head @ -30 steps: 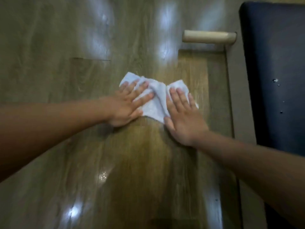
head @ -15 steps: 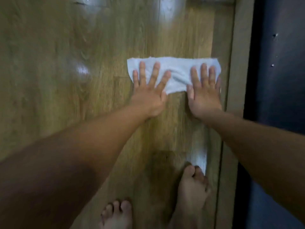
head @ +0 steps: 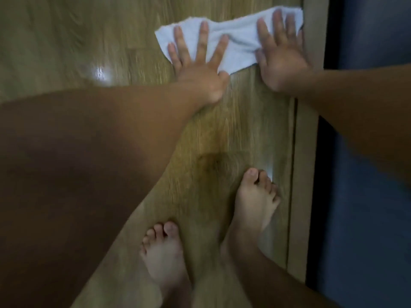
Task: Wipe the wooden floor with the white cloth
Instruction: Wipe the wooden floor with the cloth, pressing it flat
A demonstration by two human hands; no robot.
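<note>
Head view. White cloth [head: 240, 38] lies stretched out flat on the wooden floor [head: 66, 41], near the top of the frame, its right end reaching a pale strip [head: 304, 174] that borders the boards.

Left hand [head: 200, 70]: palm down, fingers straight and spread wide, fingertips pressing on the left part of the cloth; heel of the hand on bare floor. Nothing gripped.

Right hand [head: 282, 63]: palm down, fingers straight and close together, pressing the cloth's right part; nothing gripped. Both forearms reach in from the lower frame edges.

Left foot [head: 164, 254] and right foot [head: 255, 201], both bare, stand on the boards below the hands, well apart from the cloth. A darker patch [head: 211, 165] shows on the floor between hands and feet. Bright light reflection [head: 101, 73] left of the left hand. A dark blue surface [head: 367, 41] fills the right side beyond the pale strip. Frame is somewhat blurred.
</note>
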